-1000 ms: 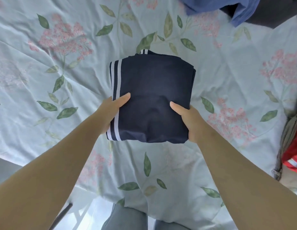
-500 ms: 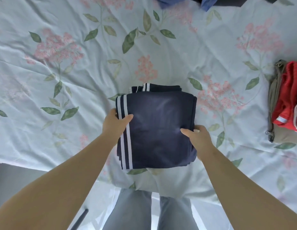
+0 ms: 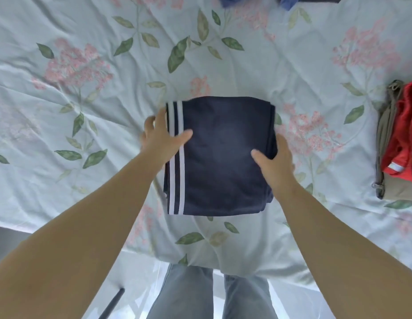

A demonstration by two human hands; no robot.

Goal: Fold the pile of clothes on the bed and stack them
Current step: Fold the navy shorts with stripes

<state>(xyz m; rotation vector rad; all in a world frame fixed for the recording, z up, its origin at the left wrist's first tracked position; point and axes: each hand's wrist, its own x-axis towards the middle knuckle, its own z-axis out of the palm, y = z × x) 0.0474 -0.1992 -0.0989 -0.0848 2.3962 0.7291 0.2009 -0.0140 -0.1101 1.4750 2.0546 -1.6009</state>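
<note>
Head view: the folded navy garment [image 3: 221, 157] now lies flat on the floral bed [image 3: 85, 111], lowered since half a second ago. The left hand [image 3: 162, 139] has loosened, its fingers splayed beside the striped edge and thumb on top. The right hand [image 3: 275, 162] pinches the opposite edge.

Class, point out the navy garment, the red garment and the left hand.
navy garment [image 3: 223, 162], head view, middle of its top face.
red garment [image 3: 407, 118], head view, its upper folded part.
left hand [image 3: 163, 139], head view, back of the hand.
</note>
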